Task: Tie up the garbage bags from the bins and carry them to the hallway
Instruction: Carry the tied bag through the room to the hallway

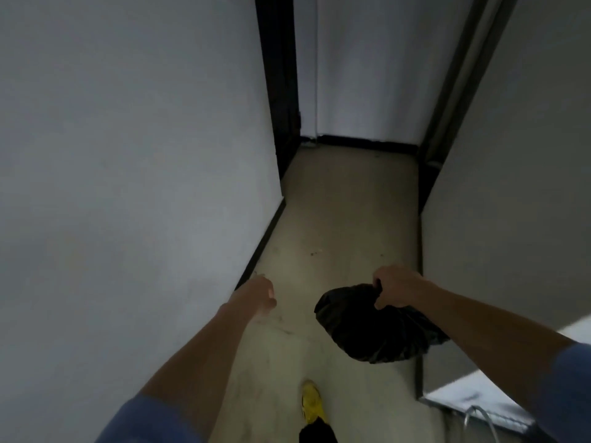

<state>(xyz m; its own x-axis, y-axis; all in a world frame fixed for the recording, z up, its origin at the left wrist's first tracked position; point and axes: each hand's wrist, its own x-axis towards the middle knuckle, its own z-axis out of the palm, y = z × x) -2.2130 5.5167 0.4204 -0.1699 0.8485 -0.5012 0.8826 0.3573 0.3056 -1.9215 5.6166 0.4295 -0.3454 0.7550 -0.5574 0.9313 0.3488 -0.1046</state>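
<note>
A black garbage bag [377,327] hangs above the pale floor, bunched at its top. My right hand [398,287] is shut on that gathered top and the bag's body swings below and left of it. My left hand [259,294] reaches forward beside the left wall, fingers curled in; nothing shows in it. The bag's knot is hidden under my right hand.
A narrow corridor runs ahead between a white wall [128,187] on the left and a grey panel [511,203] on the right. Dark door frames [278,91] stand at the far end. My yellow shoe [311,401] steps on the floor [348,219].
</note>
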